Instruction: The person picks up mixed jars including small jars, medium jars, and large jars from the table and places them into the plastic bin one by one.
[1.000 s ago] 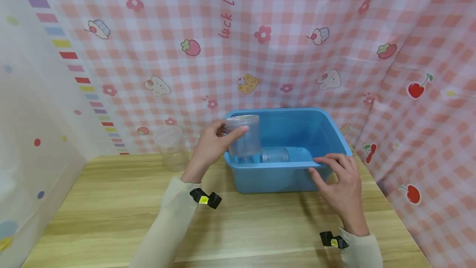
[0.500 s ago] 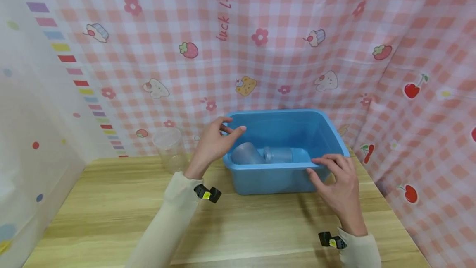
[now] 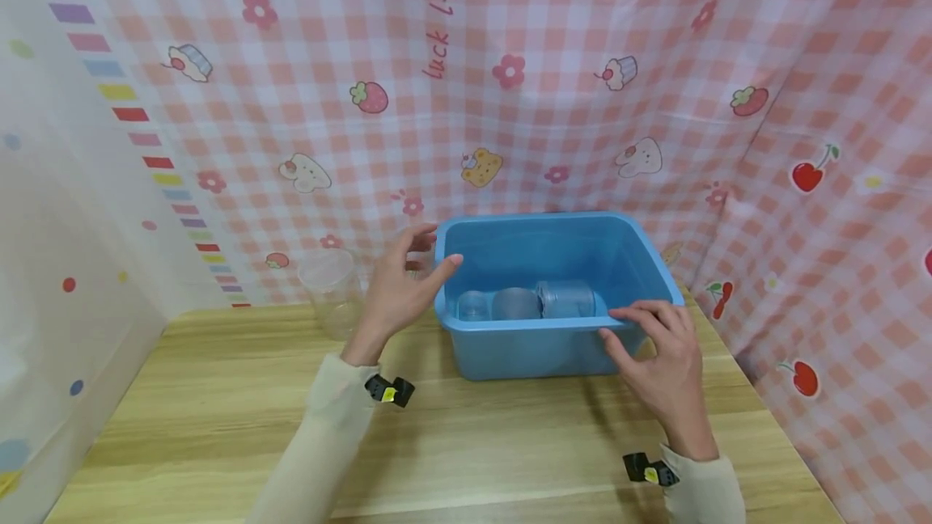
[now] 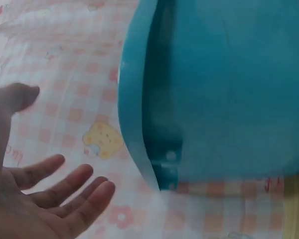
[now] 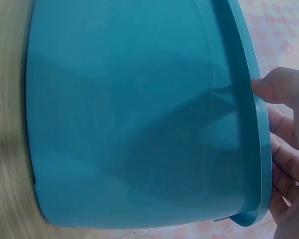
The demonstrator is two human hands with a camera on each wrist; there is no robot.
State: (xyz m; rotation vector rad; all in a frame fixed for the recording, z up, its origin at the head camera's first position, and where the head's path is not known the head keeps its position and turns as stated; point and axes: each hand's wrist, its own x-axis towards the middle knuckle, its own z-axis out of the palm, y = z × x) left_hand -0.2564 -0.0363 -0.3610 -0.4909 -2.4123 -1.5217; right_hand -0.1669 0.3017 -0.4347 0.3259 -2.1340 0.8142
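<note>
A blue plastic tub (image 3: pixel 531 354) stands on the table. Inside it I see clear plastic shapes: a jar on its side (image 3: pixel 568 299), a rounded jar end (image 3: pixel 517 304) beside it, and a smaller round piece (image 3: pixel 473 306), partly hidden by the front wall. My left hand (image 3: pixel 400 285) is spread just off the tub's left end, holding nothing; in the left wrist view its fingers (image 4: pixel 82 199) are apart from the rim. With thumb outside and fingers over the edge, my right hand (image 3: pixel 664 358) grips the tub's front rim near the right corner.
To the left of the tub, a tall clear plastic jar (image 3: pixel 333 297) stands upright on the wooden table (image 3: pixel 451 451). Behind and to the right hangs a pink checked cloth (image 3: pixel 553 120). A white cloth (image 3: pixel 95 209) borders the left side.
My left hand has let go of a clear jar, which dropped into the tub, and has drawn back leftward. The jars inside have shifted to the right. My right hand has stayed put.
</note>
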